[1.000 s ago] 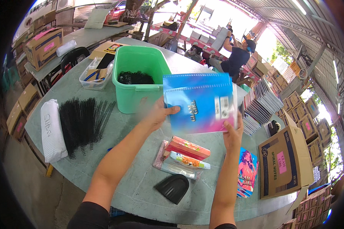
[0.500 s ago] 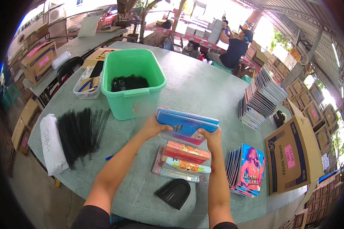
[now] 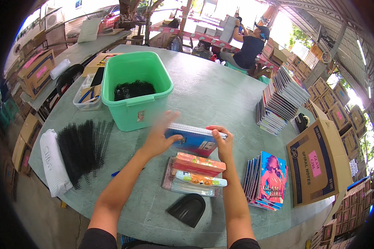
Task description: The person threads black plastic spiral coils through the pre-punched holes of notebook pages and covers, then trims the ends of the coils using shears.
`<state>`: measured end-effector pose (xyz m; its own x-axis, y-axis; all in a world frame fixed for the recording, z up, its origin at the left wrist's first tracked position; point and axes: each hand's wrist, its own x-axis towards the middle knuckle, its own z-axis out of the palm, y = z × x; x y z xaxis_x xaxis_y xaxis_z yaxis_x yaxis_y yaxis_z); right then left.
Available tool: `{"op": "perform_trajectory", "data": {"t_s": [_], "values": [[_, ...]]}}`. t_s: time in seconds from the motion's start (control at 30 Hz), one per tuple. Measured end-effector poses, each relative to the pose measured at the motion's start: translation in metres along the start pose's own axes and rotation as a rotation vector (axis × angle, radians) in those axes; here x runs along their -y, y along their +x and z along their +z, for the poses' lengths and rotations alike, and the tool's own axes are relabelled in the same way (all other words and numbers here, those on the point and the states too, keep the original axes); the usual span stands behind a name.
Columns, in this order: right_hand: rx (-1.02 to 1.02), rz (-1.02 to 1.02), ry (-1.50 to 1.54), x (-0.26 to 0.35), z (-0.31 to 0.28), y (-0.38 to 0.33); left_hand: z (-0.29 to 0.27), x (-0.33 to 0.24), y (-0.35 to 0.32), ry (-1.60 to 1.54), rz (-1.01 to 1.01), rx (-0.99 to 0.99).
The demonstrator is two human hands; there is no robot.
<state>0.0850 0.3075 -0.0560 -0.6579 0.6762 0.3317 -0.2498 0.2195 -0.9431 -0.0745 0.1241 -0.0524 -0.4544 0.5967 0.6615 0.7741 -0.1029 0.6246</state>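
Observation:
A stack of blue-covered notebook sheets point(image 3: 191, 143) stands upright on its long edge, its pale punched edge on top. My right hand point(image 3: 222, 143) grips the right end, fingers behind and thumb in front. At the left end my left hand point(image 3: 158, 139) has its fingers spread and slightly blurred, lifted off, with the thumb against the front cover. Just nearer to me lies a pile of wrapped packs point(image 3: 199, 166), orange-red, with a clear bundle under them. A black half-round piece point(image 3: 188, 210) rests on the table point(image 3: 153, 224) below it.
A green tub point(image 3: 137, 114) holds black spiral coils. More coils point(image 3: 85, 147) lie left, beside a white wrapped roll point(image 3: 54, 164). Spiral notebooks point(image 3: 272, 180), a cardboard box point(image 3: 316, 162) and a tall notebook stack point(image 3: 280, 101) stand right. A person point(image 3: 247, 50) sits beyond the table.
My left hand has let go of the left end and spread its fingers. The blue stack is now more upright and lower, with my right hand still on it. The view has shifted slightly.

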Motion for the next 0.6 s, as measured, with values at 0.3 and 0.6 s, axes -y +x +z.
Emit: {"op": "perform_trajectory", "data": {"t_s": [0.3, 0.6], "values": [[-0.02, 0.082, -0.021, -0.003, -0.006, 0.008, 0.019, 0.027, 0.0, -0.572, -0.518, 0.127], [-0.034, 0.172, 0.17, -0.046, 0.001, -0.012, 0.027, 0.046, -0.022, -0.499, -0.567, 0.211]]}}
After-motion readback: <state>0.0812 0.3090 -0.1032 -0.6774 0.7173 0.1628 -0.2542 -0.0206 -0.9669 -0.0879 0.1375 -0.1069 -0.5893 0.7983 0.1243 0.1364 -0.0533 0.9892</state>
